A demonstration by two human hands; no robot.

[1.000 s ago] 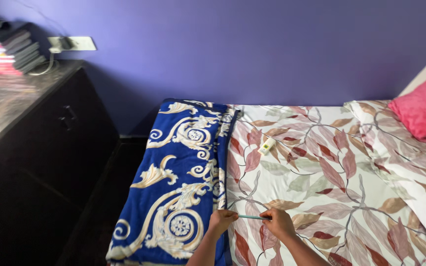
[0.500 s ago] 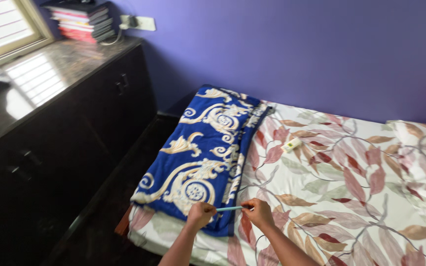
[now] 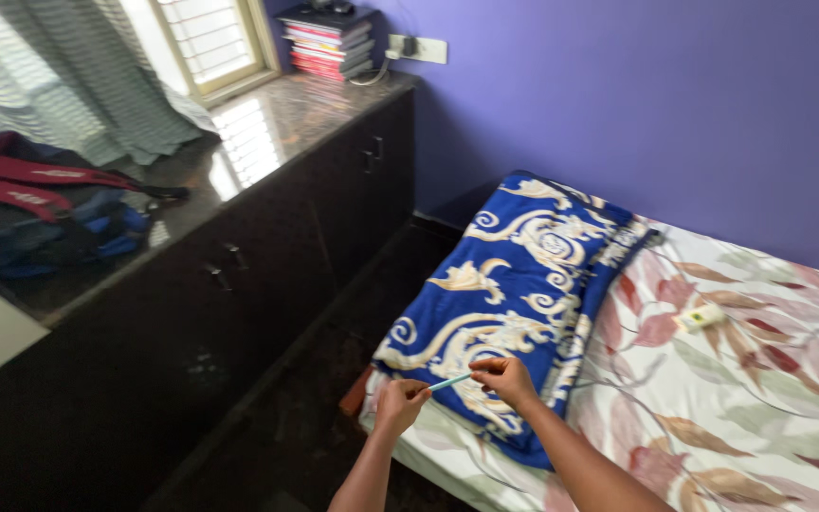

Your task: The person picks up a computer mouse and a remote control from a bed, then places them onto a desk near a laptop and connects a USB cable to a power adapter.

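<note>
Starting at the left, a red and dark backpack (image 3: 35,213) lies on a long dark cabinet (image 3: 239,275) with a polished stone top, under a window (image 3: 206,43) with a grey curtain (image 3: 68,81) beside it. A stack of books (image 3: 329,40) sits at the far end of the top, next to a wall socket (image 3: 416,47) on the purple wall.

Near the lower middle, the left hand (image 3: 398,406) pinches the lower end of a thin light-blue stick (image 3: 450,382), perhaps a pencil or pen; what it is exactly is hard to make out. The right hand (image 3: 504,377) pinches the upper end, fingers pressed together around it. The stick runs between the two grips, its long axis slanting up from left to right, and it hangs just above the near corner of a folded blue blanket (image 3: 514,284) with cream scrolls. Both hands are equally on it, and both ends are hidden inside the fingers.

Further right, the blanket lies on a bed (image 3: 751,379) with a leaf-patterned sheet, cut off by the frame edge. A small pale object (image 3: 700,318) rests on the sheet, too small to identify.
</note>
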